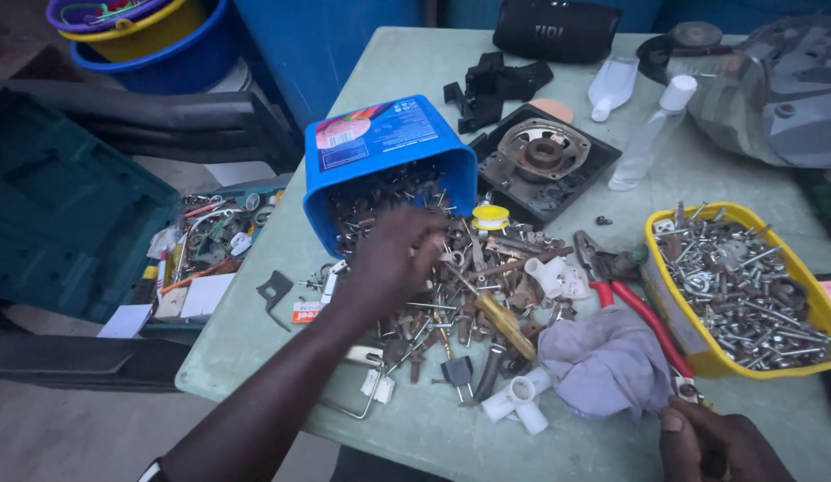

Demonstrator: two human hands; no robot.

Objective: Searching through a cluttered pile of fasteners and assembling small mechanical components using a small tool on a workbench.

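- Your right hand [714,442] pinches a small metal part at the near table edge, beside the grey cloth [607,366].
- Your left hand [393,259], fingers loosely spread and gripping nothing, rests on the pile of screws and hardware [469,295].
- Beyond it, the tipped blue tub [389,143] spills onto the pile.
- The yellow tray [674,308] of screws sits at right.

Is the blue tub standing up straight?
No, the blue tub lies tipped on its side, with screws spilled out where the left hand digs.

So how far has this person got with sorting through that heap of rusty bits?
Done: the blue tub lies tipped over, its rusty screws and fittings spilled across the table; the yellow tray already holds clean screws. In hand: the left hand rummages in the heap, the right hand pinches something small. Left: most of the heap.
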